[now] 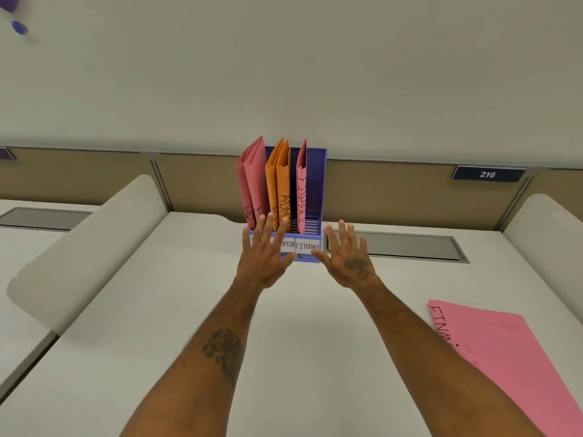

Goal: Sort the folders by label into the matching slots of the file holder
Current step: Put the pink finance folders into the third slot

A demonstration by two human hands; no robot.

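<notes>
Both the left hand [263,257] and right hand [347,258] spread open, empty, near the file holder [310,190] at far centre; remaining pink folder [517,367] lies near right, risk: knocking the upright folders aslant.

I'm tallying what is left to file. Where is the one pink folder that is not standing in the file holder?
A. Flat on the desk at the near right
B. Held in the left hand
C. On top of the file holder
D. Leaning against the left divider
A: the loose pink folder lies flat on the desk at the near right, away from the file holder, and both the left hand and the right hand are open and empty.
</notes>
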